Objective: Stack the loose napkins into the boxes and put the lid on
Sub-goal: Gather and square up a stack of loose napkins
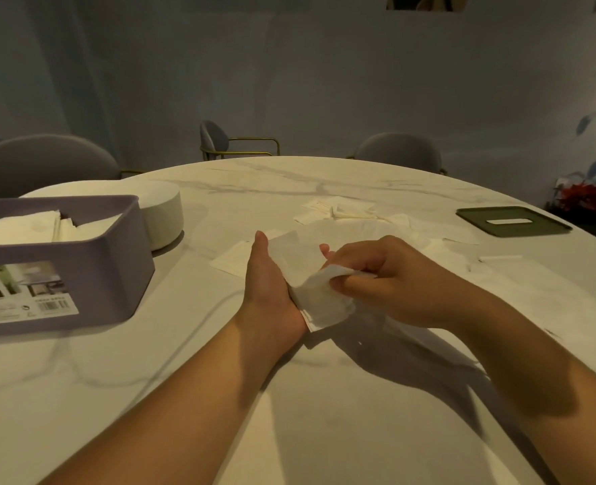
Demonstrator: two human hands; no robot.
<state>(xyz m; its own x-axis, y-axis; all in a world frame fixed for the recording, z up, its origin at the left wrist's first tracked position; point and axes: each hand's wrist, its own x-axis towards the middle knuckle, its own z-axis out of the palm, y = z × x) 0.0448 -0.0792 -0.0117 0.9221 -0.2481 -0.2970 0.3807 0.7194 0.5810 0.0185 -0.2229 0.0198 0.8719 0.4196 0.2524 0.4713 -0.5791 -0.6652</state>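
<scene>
While chairs ring the marble table, right grip pinches napkins against flat left grip.

Box on table, left side, w/ napkins in it. Round thing just behind box. Loose napkins mid-table, lid far right. Napkin stack btwn left hand & right hand, front. Chairs behind table.

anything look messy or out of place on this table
Loose napkins lie scattered across the table, and those in the purple box sit unevenly. The green lid lies far from it.
</scene>
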